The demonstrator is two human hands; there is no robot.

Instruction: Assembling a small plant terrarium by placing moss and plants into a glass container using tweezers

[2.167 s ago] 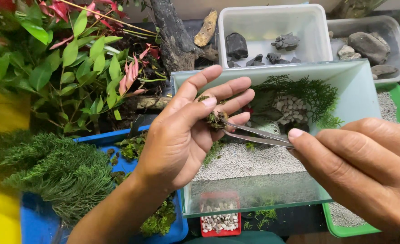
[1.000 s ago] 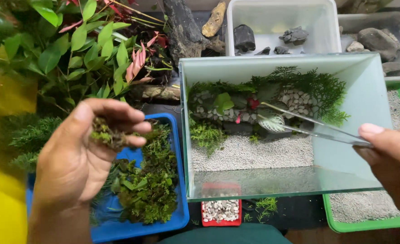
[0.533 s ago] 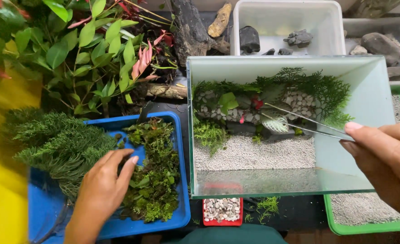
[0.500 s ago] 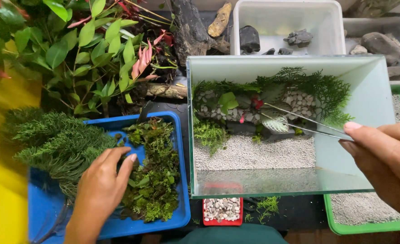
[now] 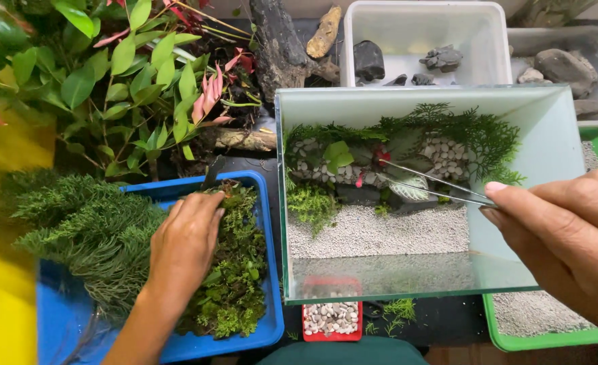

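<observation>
While the left hand (image 5: 187,240) presses palm-down into the clump of green moss and small leafy plants (image 5: 235,284) in the shallow blue plastic tray (image 5: 268,324), its fingers curl together into the greenery, though I cannot tell whether they pinch a piece. The right hand (image 5: 569,243) pinches a pair of long thin metal tweezers (image 5: 434,188) between thumb and fingers, the tips reaching inside the clear rectangular glass tank (image 5: 549,135) near a red sprig among the white pebbles and ferny greens at the back.

With attention on the tray, the tweezers seem likely to drift and knock the planted leaves loose or scratch furrows in the pale gravel bed (image 5: 380,233). A heavy lean of the right hand on the glass rim could tip the tank. Pulling moss roughly may tear the clump or scatter bits over the feathery conifer sprigs (image 5: 76,223) beside it.
</observation>
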